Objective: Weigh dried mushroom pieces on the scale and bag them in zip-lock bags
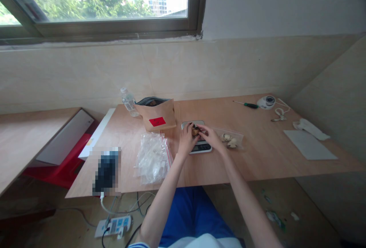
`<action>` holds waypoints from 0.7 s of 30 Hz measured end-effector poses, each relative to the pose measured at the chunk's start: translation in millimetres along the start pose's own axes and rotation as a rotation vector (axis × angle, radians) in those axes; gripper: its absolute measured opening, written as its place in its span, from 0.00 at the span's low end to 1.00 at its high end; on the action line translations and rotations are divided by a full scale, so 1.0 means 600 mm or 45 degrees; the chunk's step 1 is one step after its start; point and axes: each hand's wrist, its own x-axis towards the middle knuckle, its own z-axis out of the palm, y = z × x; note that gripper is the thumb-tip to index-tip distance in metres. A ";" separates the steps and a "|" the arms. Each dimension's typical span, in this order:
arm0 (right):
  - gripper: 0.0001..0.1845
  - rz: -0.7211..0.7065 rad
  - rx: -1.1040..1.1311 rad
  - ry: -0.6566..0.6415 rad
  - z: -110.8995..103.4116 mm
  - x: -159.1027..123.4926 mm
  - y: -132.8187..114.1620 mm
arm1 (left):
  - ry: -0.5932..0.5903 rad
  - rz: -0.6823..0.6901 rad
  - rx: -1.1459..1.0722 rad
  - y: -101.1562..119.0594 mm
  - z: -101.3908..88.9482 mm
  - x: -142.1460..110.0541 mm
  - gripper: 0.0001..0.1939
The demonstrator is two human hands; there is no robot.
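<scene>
Over a small kitchen scale [208, 149] in the middle of the table, my left hand [187, 140] and my right hand [212, 138] face each other. Their fingers curl around brown dried mushrooms [195, 131], which look like shiitake. My hands partly cover the scale's plate, so I cannot tell how many pieces lie there. Just right of the scale lies a clear zip bag [239, 138] with pale dried mushrooms [231, 142] in it. A stack of clear zip bags [153, 159] is left of my left hand. Behind that stack stands an open kraft pouch [160, 112] with a red label.
A water bottle [129, 102] leans beside the pouch. At the front left lies a blurred-out phone-like device [106, 172] on a white cable. Further right are a screwdriver [250, 105], a white dome camera [266, 102], a grey sheet [309, 145] and a white crumpled item [311, 129].
</scene>
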 end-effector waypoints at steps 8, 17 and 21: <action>0.17 -0.025 -0.269 0.222 -0.003 0.007 0.000 | 0.090 -0.051 -0.007 0.004 0.004 -0.007 0.19; 0.18 -0.208 -0.428 0.212 0.000 0.025 -0.001 | -0.011 0.100 0.139 0.004 -0.027 -0.028 0.19; 0.22 -0.183 -0.451 0.099 0.007 0.052 -0.006 | -0.065 0.214 0.261 -0.001 -0.028 -0.037 0.18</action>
